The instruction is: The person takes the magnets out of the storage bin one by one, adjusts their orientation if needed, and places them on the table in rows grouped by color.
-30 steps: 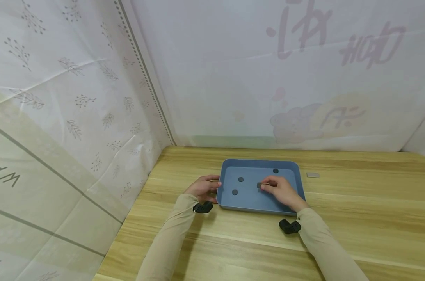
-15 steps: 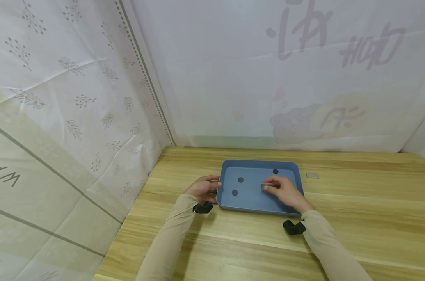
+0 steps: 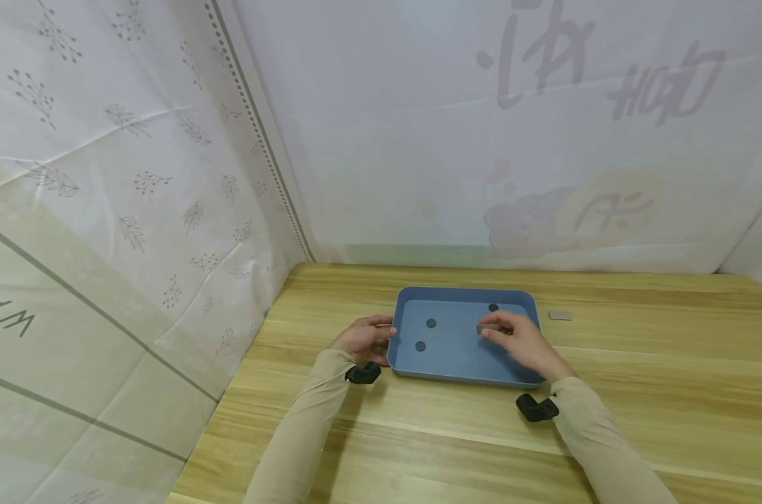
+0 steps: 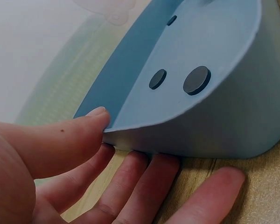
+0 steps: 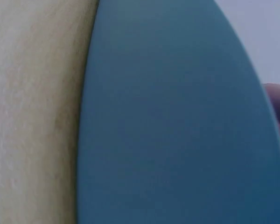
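Note:
In the head view, my right hand (image 3: 524, 341) is over the right half of a shallow blue tray (image 3: 440, 294). Its thumb and fingers pinch a small flat grey rectangular piece (image 3: 485, 328), partly hidden by the fingertips. My left hand (image 3: 364, 337) holds the tray's left side. The left wrist view has one digit on the rim and the other fingers low along the outer wall. Two dark round discs (image 4: 197, 80) lie inside the tray near that end. A third dark disc (image 3: 493, 308) is at its far right. The right wrist view is mostly filled by the tray's outer wall (image 5: 172, 116).
Just right of the tray, a second grey rectangular piece (image 3: 560, 315) lies on the wooden table (image 3: 431, 448). Printed fabric (image 3: 406, 161) hangs behind the table and along its left side.
My right hand has shifted a little to the right over the tray, carrying the grey rectangular piece. My left hand and the discs have stayed where they were.

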The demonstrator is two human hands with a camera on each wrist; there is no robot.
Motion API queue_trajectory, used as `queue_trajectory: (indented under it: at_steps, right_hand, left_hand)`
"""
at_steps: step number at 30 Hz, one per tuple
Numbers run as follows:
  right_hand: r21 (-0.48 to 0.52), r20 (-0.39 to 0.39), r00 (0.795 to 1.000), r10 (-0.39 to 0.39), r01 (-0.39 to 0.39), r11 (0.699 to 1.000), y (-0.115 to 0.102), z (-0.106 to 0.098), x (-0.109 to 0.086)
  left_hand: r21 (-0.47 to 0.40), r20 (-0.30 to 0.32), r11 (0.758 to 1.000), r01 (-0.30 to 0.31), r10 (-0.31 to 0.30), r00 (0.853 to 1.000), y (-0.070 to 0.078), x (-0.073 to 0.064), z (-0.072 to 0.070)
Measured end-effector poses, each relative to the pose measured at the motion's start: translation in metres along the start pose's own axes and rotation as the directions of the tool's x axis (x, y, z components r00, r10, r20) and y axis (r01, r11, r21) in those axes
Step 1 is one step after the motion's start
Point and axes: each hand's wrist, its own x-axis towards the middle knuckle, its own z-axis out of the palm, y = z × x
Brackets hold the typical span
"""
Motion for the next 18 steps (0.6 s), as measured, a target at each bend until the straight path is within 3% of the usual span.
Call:
queue_trajectory:
  at_steps: [18]
  right_hand:
    - [0.045, -0.027, 0.999, 0.027, -0.026, 0.999, -0.002, -0.022, -0.009]
  left_hand:
    - [0.005, 0.011, 1.0, 0.004, -0.005, 1.0, 0.001, 0.0, -0.001]
